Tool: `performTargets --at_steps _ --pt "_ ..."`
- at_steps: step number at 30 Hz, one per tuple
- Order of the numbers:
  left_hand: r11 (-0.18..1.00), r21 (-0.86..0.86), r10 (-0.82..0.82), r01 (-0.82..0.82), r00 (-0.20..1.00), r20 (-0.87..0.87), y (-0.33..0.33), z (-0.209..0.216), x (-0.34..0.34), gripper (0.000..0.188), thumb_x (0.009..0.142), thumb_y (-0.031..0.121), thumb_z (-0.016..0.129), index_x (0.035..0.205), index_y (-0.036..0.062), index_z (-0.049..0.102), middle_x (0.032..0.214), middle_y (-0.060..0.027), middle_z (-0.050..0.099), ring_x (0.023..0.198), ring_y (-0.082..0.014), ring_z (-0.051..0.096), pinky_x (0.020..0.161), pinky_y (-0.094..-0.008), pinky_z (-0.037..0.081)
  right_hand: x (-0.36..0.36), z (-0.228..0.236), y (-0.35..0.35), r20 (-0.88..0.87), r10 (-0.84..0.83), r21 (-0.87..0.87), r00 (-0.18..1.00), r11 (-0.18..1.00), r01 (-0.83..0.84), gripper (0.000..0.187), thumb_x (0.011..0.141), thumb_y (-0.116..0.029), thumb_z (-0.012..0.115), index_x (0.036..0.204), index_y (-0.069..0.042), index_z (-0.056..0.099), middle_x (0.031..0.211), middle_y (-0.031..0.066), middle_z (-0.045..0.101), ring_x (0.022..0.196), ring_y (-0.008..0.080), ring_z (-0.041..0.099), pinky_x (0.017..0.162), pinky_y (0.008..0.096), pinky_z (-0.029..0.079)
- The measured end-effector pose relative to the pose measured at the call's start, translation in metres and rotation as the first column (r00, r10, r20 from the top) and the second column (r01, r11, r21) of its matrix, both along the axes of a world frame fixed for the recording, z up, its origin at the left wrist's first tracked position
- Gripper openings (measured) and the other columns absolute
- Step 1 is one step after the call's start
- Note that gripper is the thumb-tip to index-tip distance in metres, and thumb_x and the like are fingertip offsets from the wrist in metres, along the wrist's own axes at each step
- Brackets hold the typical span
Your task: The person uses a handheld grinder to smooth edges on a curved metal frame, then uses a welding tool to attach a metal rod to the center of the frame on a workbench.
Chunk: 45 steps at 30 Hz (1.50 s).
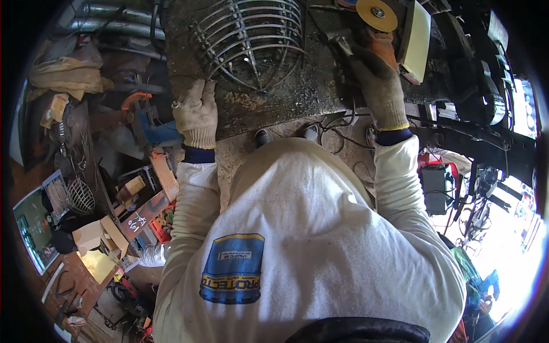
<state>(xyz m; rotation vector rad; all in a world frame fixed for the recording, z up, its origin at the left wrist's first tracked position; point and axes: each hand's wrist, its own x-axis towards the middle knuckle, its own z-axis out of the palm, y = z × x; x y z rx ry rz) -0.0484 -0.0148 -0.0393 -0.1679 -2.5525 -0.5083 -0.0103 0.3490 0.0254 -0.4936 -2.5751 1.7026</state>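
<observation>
A curved cage of welded metal rods lies on the dark, worn workbench. My left hand, in a light knitted glove, rests at the bench's near edge, just short of the cage's lower left. Its fingers are stretched forward and hold nothing. My right hand, gloved too and darkened at the fingers, curls round the handle of what looks like a hammer, its metal head pointing away from me. Just beyond that hand lies an angle grinder with a yellow disc.
A long pale yellow box stands right of the grinder. Cables hang below the bench's front edge. To my left are a blue metal tool, an open cardboard box and a second rod cage. Another person is at the lower right.
</observation>
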Motion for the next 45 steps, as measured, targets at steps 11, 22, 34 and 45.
performTargets --at_steps 11,22,34,45 --pt "1.000 -0.001 -0.002 0.002 0.996 -0.092 -0.003 -0.005 -0.004 0.021 0.084 0.030 0.081 0.091 0.0108 0.078 0.083 -0.0126 0.075 0.074 -0.0332 0.072 0.068 -0.0410 0.057 -0.027 -0.015 -0.053 -0.001 0.191 0.491 0.982 0.855 -0.166 0.057 0.089 -0.042 0.071 0.133 -0.007 0.063 0.120 0.0209 0.069 0.113 0.0368 0.066 0.098 0.0424 0.052" --pt "0.964 -0.247 -0.122 0.098 0.989 -0.087 -0.003 0.000 0.001 0.012 0.085 0.018 0.074 0.096 0.0194 0.078 0.098 -0.0041 0.074 0.089 -0.0277 0.070 0.076 -0.0410 0.056 -0.035 -0.025 -0.064 -0.086 0.060 0.747 0.994 0.664 0.025 0.052 0.090 -0.033 0.064 0.130 -0.002 0.051 0.110 0.0278 0.069 0.110 0.0430 0.067 0.090 0.0521 0.055" --pt "0.998 -0.063 -0.018 0.018 1.000 0.001 -0.001 -0.002 0.001 0.015 0.090 0.025 0.071 0.094 0.0135 0.078 0.100 -0.0061 0.076 0.087 -0.0298 0.071 0.079 -0.0420 0.055 -0.030 -0.002 -0.025 0.054 0.044 0.661 0.998 0.747 -0.068 0.034 0.093 -0.026 0.056 0.120 -0.011 0.070 0.109 0.0204 0.072 0.107 0.0391 0.067 0.092 0.0499 0.054" --pt "0.982 -0.137 -0.132 0.127 0.991 -0.025 -0.010 -0.006 -0.004 0.019 0.091 0.025 0.070 0.100 0.0102 0.076 0.089 -0.0155 0.074 0.081 -0.0371 0.070 0.072 -0.0451 0.056 0.013 0.025 -0.017 -0.012 0.159 0.089 0.987 0.983 -0.158 0.018 0.093 -0.008 0.058 0.103 -0.001 0.071 0.086 0.0099 0.067 0.076 0.0213 0.066 0.070 0.0332 0.052"
